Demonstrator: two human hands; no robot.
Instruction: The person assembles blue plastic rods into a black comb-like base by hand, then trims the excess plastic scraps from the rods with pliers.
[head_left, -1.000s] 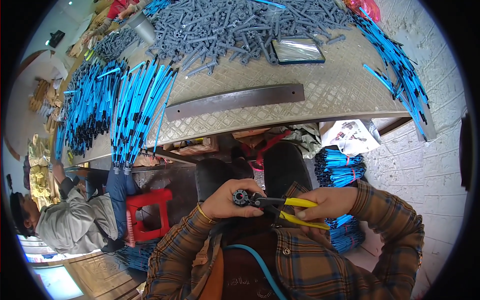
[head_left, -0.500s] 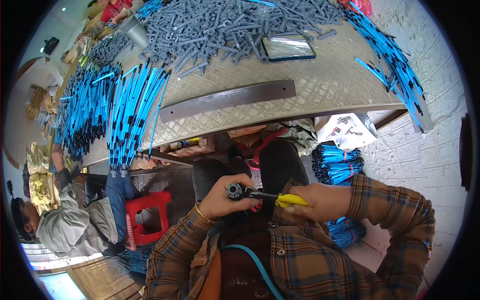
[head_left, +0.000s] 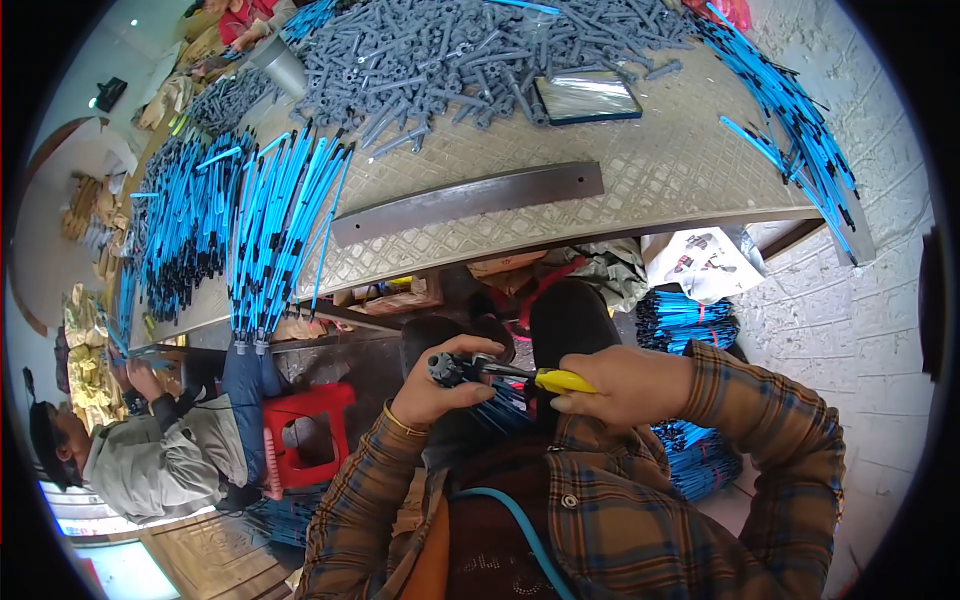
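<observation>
In front of my lap, my left hand (head_left: pixel 432 393) is closed on a grey plastic fitting (head_left: pixel 443 369) with a round, notched end. My right hand (head_left: pixel 632 386) grips a yellow-handled hand tool (head_left: pixel 565 381), whose dark metal front part reaches left to the fitting. Whether its tip is inside the fitting or only against it, I cannot tell. Thin blue rods (head_left: pixel 503 412) show below and between my hands, partly hidden. On the table beyond lies a large heap of grey plastic fittings (head_left: pixel 440 70) with tubular stems.
The patterned table (head_left: pixel 480 225) holds a dark metal bar (head_left: pixel 470 203), a flat dark-edged box (head_left: pixel 588 97), a grey cup (head_left: pixel 281 66) and bundles of blue rods (head_left: pixel 280 220). Banded blue bundles (head_left: pixel 690 320) lie at right below. A red stool (head_left: pixel 310 430) and a co-worker (head_left: pixel 170 460) are at left.
Both my hands have shifted slightly left, together with the fitting and the tool. The fitting has turned a little in my left hand. Blue rods now show beneath my hands.
</observation>
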